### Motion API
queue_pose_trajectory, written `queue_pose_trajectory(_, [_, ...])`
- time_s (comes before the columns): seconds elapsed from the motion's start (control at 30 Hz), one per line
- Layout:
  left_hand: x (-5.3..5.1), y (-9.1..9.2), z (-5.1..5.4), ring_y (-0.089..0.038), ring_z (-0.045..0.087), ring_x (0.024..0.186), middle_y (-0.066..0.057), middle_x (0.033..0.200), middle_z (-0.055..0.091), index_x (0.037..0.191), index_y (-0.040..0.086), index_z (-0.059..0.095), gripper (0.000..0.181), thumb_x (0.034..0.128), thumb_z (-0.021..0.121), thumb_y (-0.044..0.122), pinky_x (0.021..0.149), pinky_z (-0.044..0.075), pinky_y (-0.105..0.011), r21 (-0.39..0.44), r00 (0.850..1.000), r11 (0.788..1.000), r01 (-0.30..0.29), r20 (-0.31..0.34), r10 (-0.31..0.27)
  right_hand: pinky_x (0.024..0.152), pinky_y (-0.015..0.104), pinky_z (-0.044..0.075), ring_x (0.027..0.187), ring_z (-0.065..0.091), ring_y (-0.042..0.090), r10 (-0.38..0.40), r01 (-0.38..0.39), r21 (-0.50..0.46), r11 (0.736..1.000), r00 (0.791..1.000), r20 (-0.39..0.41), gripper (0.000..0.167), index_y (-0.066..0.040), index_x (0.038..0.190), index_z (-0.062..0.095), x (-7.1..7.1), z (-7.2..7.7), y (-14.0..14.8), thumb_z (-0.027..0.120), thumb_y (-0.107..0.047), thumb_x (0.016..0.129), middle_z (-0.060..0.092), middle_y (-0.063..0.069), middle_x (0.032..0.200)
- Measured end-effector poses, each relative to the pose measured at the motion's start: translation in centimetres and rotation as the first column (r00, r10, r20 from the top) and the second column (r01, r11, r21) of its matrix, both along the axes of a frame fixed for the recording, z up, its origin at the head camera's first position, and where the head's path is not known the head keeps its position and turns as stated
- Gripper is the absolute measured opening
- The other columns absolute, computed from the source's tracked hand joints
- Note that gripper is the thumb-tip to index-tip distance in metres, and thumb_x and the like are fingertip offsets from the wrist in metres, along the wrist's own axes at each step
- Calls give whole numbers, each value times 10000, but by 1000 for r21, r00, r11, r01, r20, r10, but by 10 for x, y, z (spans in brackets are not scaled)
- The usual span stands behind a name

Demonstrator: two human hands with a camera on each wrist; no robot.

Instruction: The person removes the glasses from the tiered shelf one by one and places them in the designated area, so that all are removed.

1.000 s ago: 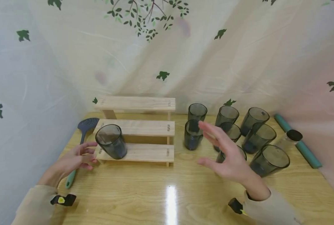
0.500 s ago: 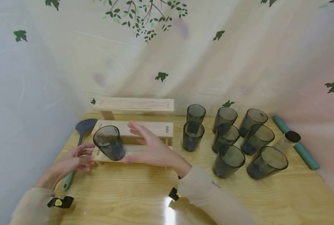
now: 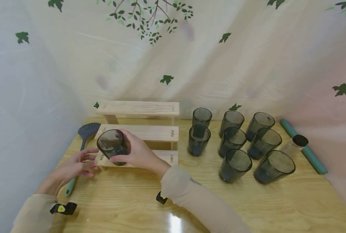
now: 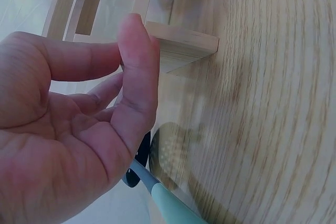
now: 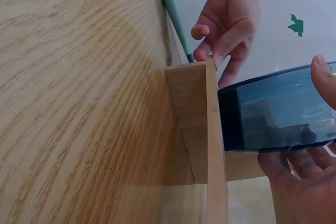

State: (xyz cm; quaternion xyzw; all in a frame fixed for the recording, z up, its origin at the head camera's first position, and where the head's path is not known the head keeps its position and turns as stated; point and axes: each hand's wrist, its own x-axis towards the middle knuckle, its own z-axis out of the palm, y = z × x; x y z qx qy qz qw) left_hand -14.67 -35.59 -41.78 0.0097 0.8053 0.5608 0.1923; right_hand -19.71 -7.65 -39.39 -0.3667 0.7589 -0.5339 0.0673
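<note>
A smoky grey drinking glass [image 3: 111, 145] stands on the lowest step of a small three-step wooden rack [image 3: 145, 132], at its left end. My right hand [image 3: 138, 152] holds this glass from the right, thumb across the near side and fingers round the far side. The right wrist view shows the glass [image 5: 283, 111] with its base against the shelf board [image 5: 214, 145]. My left hand [image 3: 76, 165] is at the rack's left end, fingers loosely bent, fingertips at the corner of the lowest board. In the left wrist view, the left hand [image 4: 79, 119] hides part of that contact.
Several matching glasses [image 3: 235, 165] stand on the table [image 3: 126, 207] right of the rack. Behind them are a black-lidded jar [image 3: 296, 145] and a green roll [image 3: 314, 160]. A slotted turner [image 3: 89, 129] lies beneath the left hand. A patterned cloth [image 3: 132, 64] hangs behind.
My right hand has swung left from the standing glasses to the one on the rack and taken hold of it. The left hand stays by the rack's end.
</note>
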Motion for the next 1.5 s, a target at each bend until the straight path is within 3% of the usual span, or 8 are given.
queue_pose_trajectory(0.3, [0, 1, 1, -267, 642, 999, -312, 1337, 394, 1539, -71, 184, 666, 1025, 581, 74, 762, 606, -426, -11, 1000, 1000, -10, 10, 10, 1080, 249, 403, 1297, 471, 24, 1, -1, 1, 1000, 999, -41, 922, -176, 1573, 340, -1, -3, -1, 856, -368, 834, 505, -52, 1457])
queue_pose_trajectory(0.63, [-1, 4, 3, -270, 648, 1004, -316, 1336, 405, 1542, -85, 167, 686, 1019, 585, 65, 767, 604, -430, -19, 1000, 1000, -9, 22, 9, 1117, 291, 377, 1340, 439, 41, -34, 34, 8, 999, 999, -20, 909, -193, 1566, 363, 3, -1, 0, 861, -376, 828, 489, -58, 1484])
queue_pose_trajectory(0.83, [-2, 2, 5, -270, 650, 1003, -327, 1344, 403, 1550, -85, 158, 689, 1023, 577, 60, 760, 606, -426, -16, 1000, 1000, -3, 14, 3, 1020, 276, 462, 1260, 505, 29, -35, 35, -16, 999, 999, 20, 902, -267, 1556, 384, 7, 6, 8, 871, -397, 807, 525, -101, 1428])
queue_pose_trajectory(1.03, [-3, 3, 4, -260, 648, 989, -307, 1310, 437, 1553, -85, 176, 686, 1018, 583, 54, 748, 606, -419, -9, 1000, 1000, 11, 10, -11, 907, 230, 527, 1209, 557, 66, -38, 44, -56, 997, 993, 112, 924, -301, 1559, 379, 17, 27, 37, 889, -363, 790, 531, -82, 1404])
queue_pose_trajectory(1.27, [-4, 2, 4, -251, 651, 977, -295, 1285, 451, 1554, -82, 172, 688, 1019, 582, 55, 737, 606, -407, -9, 1000, 1000, 14, 3, -14, 858, 333, 579, 1110, 646, 175, -45, 73, -143, 987, 980, 193, 887, -295, 1543, 392, 23, 55, 90, 886, -191, 814, 527, -34, 1409])
queue_pose_trajectory(1.5, [-4, 1, 3, -253, 653, 974, -294, 1287, 445, 1554, -86, 166, 691, 1022, 582, 60, 735, 606, -401, -3, 1000, 1000, 27, 6, -27, 928, 392, 558, 1255, 551, 192, -153, 182, -189, 965, 975, 158, 898, -235, 1539, 395, 23, 65, 146, 891, -132, 798, 532, -42, 1414])
